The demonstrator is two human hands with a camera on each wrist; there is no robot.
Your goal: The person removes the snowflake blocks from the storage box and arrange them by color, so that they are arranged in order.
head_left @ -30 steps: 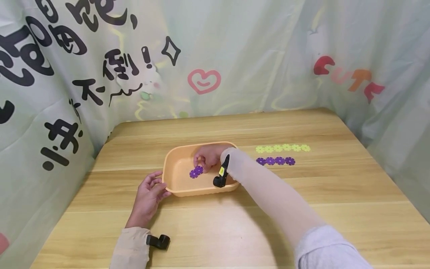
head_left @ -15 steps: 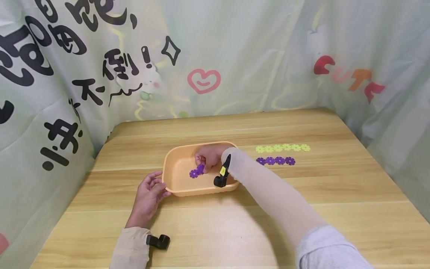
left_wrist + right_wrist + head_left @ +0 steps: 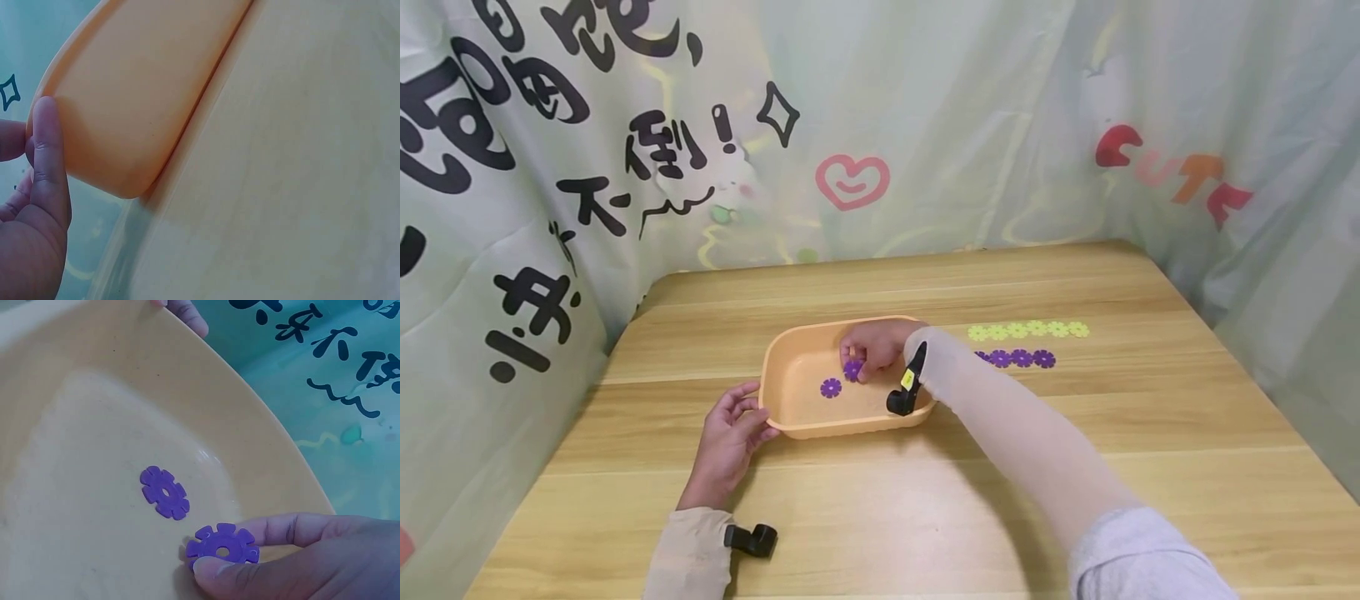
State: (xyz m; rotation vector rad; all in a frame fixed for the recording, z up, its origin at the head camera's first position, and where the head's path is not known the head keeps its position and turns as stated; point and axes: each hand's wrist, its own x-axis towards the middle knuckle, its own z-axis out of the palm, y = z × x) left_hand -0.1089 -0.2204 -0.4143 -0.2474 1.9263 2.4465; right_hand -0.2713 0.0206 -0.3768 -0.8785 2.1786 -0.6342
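An orange plastic basin (image 3: 805, 367) stands on the table. My left hand (image 3: 730, 437) grips its left rim, thumb inside and fingers outside, as the left wrist view shows at the basin wall (image 3: 125, 106). Inside the basin, my right hand (image 3: 880, 346) pinches a purple snowflake disc (image 3: 223, 545) between thumb and finger. Another purple disc (image 3: 165, 492) lies flat on the basin floor, apart from the held one. To the right of the basin, a row of several purple discs (image 3: 1021, 358) lies on the table, its left end partly behind my right sleeve.
Behind the purple row runs a row of several yellow-green discs (image 3: 1028, 330). The wooden table (image 3: 865, 508) reaches to printed curtains (image 3: 955, 125) at the back and sides. My right forearm (image 3: 1007, 425) crosses above the basin's right rim.
The two purple discs in the basin overlapped or touched before; now they are apart. My right hand has moved slightly right with one disc. My left hand stays on the rim.
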